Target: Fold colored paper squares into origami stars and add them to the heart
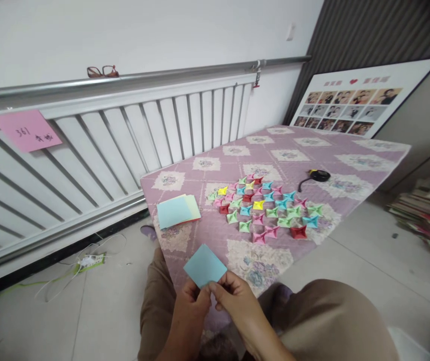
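A square of light blue paper [205, 265] is held up over the near edge of the table, one corner pointing away from me. My left hand [196, 295] pinches it at the lower left side. My right hand [232, 291] grips its lower right side, the thumb near the bottom corner. Both thumbs are close together, and the fingers behind the sheet are partly hidden. Ahead to the left lies a stack of coloured paper [176, 211], blue on top with pale yellow and red showing beneath. To the right stand several rows of small folded paper pieces [259, 204] in many colours.
A patterned tablecloth [230, 165] covers the table. A black tape measure [318, 175] lies at the right. Behind are a white radiator [170, 125], a pipe bearing glasses [102, 71], and a photo board [365, 98]. A power strip [90, 261] with cables is on the floor.
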Demonstrator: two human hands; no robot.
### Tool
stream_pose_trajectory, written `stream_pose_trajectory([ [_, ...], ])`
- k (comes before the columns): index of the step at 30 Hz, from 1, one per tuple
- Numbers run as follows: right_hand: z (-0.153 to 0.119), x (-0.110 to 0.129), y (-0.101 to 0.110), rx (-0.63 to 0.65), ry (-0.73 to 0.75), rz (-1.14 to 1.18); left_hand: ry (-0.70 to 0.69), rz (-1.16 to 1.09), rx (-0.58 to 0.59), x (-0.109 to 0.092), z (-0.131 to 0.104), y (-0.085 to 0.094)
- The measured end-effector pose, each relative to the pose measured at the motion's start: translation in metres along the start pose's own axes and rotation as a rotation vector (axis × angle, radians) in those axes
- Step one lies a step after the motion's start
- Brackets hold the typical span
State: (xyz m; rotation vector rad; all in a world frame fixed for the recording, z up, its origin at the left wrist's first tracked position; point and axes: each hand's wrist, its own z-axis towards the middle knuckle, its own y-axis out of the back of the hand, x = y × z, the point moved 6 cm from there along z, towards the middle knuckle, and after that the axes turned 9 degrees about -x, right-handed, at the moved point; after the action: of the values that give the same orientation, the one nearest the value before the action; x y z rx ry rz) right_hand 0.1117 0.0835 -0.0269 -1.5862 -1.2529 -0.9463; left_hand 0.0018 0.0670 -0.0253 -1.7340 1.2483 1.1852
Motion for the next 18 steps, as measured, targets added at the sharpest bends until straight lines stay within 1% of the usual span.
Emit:
stream_pose_trajectory([
  [5, 0.0, 0.005, 0.003, -0.043, 0.009, 0.001, -0.017, -0.028, 0.04, 0.008, 0.003, 0.0],
  [10, 0.001, 0.005, 0.006, -0.066, 0.014, -0.017, -0.003, 0.018, 0.027, 0.016, 0.006, 0.002],
  [18, -0.003, 0.005, 0.006, -0.059, 0.03, -0.042, -0.012, -0.027, 0.019, 0.013, 0.005, 0.002],
])
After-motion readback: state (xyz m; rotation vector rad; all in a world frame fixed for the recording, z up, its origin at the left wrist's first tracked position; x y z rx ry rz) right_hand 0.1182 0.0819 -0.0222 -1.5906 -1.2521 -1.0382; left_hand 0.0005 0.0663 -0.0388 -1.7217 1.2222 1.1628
